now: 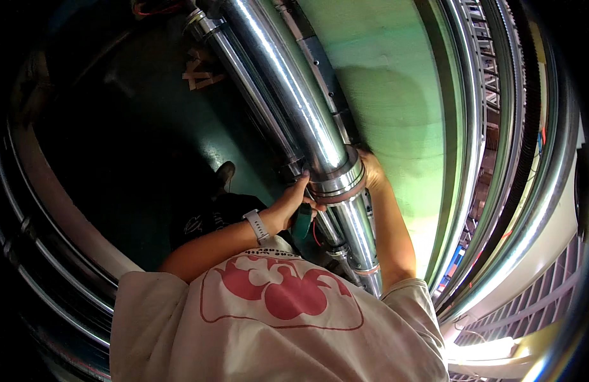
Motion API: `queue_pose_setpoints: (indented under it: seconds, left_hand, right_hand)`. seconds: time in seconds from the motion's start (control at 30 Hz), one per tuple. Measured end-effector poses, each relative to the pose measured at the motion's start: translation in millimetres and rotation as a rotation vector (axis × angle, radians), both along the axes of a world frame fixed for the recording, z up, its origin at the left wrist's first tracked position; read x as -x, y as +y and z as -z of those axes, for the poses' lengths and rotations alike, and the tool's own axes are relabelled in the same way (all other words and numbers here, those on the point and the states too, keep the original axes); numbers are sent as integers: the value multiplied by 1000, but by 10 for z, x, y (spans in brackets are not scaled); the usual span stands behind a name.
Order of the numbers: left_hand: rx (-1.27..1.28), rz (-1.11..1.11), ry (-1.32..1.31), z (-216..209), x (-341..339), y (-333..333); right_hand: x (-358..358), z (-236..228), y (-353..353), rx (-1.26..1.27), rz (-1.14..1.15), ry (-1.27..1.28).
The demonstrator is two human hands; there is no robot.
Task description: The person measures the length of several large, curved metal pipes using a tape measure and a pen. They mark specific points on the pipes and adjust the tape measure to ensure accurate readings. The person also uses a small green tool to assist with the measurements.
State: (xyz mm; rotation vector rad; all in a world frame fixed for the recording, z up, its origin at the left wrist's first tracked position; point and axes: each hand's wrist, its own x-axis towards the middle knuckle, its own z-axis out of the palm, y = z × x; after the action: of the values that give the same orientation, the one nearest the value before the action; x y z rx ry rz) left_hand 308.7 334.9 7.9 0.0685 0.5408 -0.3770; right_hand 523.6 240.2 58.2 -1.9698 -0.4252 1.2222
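Both hands are up on the big shiny steel pipe (288, 95), right at its collar (337, 181), the ringed joint with a copper-coloured band round its lower edge. The pipe's long axis runs on a slant, from the top of the view, left of centre, down toward the lower middle, where it passes behind the person's shoulder. A thinner pipe (250, 83) lies just beside it on the left, running the same way.

The left hand (293, 202), with a white watch (257, 226) on the wrist, comes in from the left and presses against the collar, its fingers curled round the near side. A teal-handled tool (301, 224) hangs just under that palm; whether the grip closes on it or on the collar, I cannot tell. The right hand (371, 170) reaches round from behind the pipe, mostly hidden, laid on the far side of the collar; its grip is out of sight too.

A green wall (396, 108) stands behind the pipe, and a dark green floor (148, 127) lies far below. The person's pale shirt (275, 325) with a red print fills the bottom.
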Motion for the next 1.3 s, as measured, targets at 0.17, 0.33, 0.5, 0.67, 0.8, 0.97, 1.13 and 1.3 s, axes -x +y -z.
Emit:
queue_pose_setpoints:
  seconds: [0.17,0.33,0.5,0.67,0.8,0.97,1.13,1.3]
  left_hand:
    - [-51,28,-56,-94,53,165]
    - [-170,49,-65,188,27,354]
    - [-380,-59,-36,220,-140,571]
    - [-507,-84,-52,273,-221,410]
    - [-591,-70,-92,185,-223,383]
    - [-666,1,-146,293,-231,366]
    - [-767,8,-107,275,-244,328]
    - [-859,-28,-88,331,-236,288]
  right_hand:
    - [386,-332,410,453,824,10]
    - [329,22,-106,176,524,-23]
    - [213,131,-242,69,398,-13]
    - [179,190,-355,29,300,-8]
    - [166,221,-413,9,243,6]
    - [136,234,-438,-48,93,-10]
    - [41,501,-725,-112,13,-170]
    - [107,316,-610,-15,-55,-315]
